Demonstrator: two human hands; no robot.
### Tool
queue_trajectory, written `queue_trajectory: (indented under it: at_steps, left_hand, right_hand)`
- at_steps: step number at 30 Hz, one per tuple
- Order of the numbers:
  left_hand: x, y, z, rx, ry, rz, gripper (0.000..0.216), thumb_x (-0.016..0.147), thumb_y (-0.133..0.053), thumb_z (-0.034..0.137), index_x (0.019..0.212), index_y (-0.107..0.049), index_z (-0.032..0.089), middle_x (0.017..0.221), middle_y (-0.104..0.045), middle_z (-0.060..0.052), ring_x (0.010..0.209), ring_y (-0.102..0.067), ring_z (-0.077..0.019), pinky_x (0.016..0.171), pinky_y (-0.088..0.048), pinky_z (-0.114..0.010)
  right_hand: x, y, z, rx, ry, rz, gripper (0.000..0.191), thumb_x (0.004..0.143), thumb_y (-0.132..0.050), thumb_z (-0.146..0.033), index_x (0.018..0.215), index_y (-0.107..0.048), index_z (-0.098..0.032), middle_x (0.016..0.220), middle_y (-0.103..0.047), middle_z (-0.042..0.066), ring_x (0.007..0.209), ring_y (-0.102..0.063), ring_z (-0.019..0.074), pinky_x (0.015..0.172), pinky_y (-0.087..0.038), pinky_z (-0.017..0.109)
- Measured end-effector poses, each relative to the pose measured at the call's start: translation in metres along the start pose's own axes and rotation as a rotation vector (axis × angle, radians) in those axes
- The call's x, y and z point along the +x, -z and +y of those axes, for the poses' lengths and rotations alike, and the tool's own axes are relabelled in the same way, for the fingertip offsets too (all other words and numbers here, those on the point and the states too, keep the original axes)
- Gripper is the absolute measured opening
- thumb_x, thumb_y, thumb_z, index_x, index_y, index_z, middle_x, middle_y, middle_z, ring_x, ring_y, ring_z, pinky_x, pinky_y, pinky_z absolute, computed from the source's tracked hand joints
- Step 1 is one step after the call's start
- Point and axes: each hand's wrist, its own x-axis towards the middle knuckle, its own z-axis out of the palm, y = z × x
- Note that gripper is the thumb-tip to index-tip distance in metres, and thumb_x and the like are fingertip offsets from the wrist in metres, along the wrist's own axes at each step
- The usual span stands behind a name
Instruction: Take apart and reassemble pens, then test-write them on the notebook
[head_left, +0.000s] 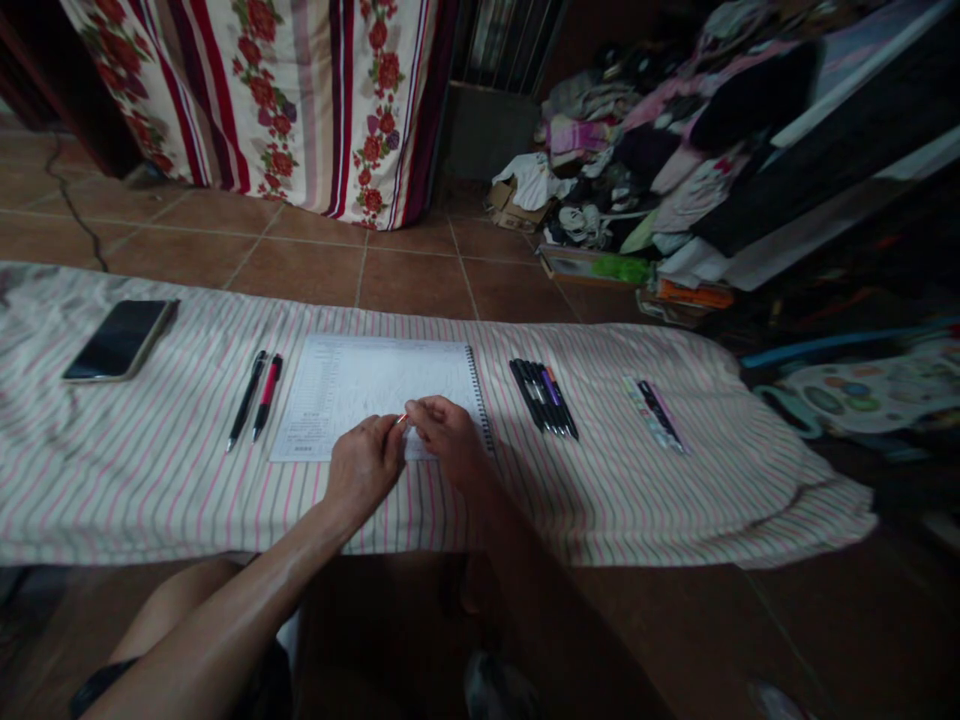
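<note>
Over the lower part of a spiral notebook (390, 370), my left hand (365, 458) and my right hand (448, 432) meet with their fingertips close together. Pinched between them is a small thin shiny piece (402, 418) with an orange tint; most of it is hidden by the fingers, so its kind does not show. Both hands are closed. Left of the notebook lie a black pen (246, 400) and a red and black pen (267, 398), side by side. A row of several dark pens (544, 398), one with purple, lies to the right.
A striped cloth (150, 480) covers the low table. On it are a phone (120, 340) at far left and a few slim pale and dark items (657, 415) at right. Beyond stand a floral curtain (300, 100) and a heap of clothes (645, 150) on the tiled floor.
</note>
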Motion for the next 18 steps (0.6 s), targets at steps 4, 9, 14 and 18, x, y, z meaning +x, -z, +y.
queue_trajectory:
  at_steps: [4, 9, 14, 18]
  left_hand:
    - [-0.0014, -0.0008, 0.0003, 0.01, -0.025, -0.006, 0.033, 0.093, -0.036, 0.031, 0.094, -0.065, 0.015, 0.077, -0.067, -0.006, 0.069, -0.061, -0.0174, 0.064, -0.043, -0.029]
    - [-0.0008, -0.0001, 0.0005, 0.004, -0.003, -0.027, 0.034, 0.093, -0.036, 0.031, 0.094, -0.065, 0.015, 0.078, -0.067, -0.007, 0.071, -0.062, -0.0177, 0.066, -0.043, -0.029]
    - [0.0001, 0.0002, -0.0001, 0.015, 0.009, -0.025, 0.035, 0.094, -0.036, 0.031, 0.096, -0.066, 0.014, 0.08, -0.068, -0.008, 0.074, -0.063, -0.019, 0.066, -0.043, -0.03]
    - [-0.001, -0.0009, -0.0006, 0.05, -0.015, -0.019, 0.035, 0.094, -0.035, 0.032, 0.096, -0.065, 0.014, 0.077, -0.066, -0.006, 0.07, -0.061, -0.018, 0.064, -0.041, -0.029]
  right_hand:
    - [0.0011, -0.0009, 0.0004, -0.002, 0.025, 0.027, 0.029, 0.066, -0.066, -0.045, 0.067, -0.056, -0.018, 0.053, -0.044, -0.005, 0.048, -0.034, 0.0068, 0.044, -0.024, 0.021]
    - [-0.0009, 0.0015, -0.0045, -0.025, -0.001, 0.031, 0.025, 0.068, -0.064, -0.041, 0.077, -0.065, -0.018, 0.066, -0.054, -0.002, 0.056, -0.042, 0.008, 0.05, -0.03, 0.022]
    - [-0.0019, 0.003, -0.005, 0.046, -0.023, -0.035, 0.032, 0.07, -0.062, -0.045, 0.086, -0.064, -0.018, 0.057, -0.041, -0.006, 0.048, -0.032, 0.0062, 0.046, -0.022, 0.021]
    - [0.0, 0.0021, -0.0013, 0.008, -0.01, -0.009, 0.033, 0.069, -0.063, -0.049, 0.072, -0.056, -0.017, 0.055, -0.041, -0.007, 0.047, -0.032, 0.0056, 0.045, -0.022, 0.022]
